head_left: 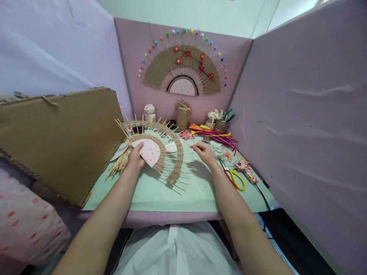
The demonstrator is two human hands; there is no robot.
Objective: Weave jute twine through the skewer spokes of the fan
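My left hand (137,157) grips a half-made fan by its white half-round centre with red dots (150,152). Thin wooden sticks radiate from that centre. Through them run an inner woven twine band and a wider outer woven twine band (179,152). The fan is held tilted above the table, its stick tips poking past the outer band. Just off the fan's right edge, my right hand (204,151) is closed in a pinch. A fine strand seems to lead from the fan to its fingertips; whether it is twine or a stick tip is too small to tell.
A finished fan (183,57) with pom-poms and red flowers hangs behind. A twine roll (182,116), a white jar (149,113) and pipe cleaners (213,135) line the back. Scissors (236,179) and a patterned glue gun (246,170) lie right; cardboard (63,137) stands left.
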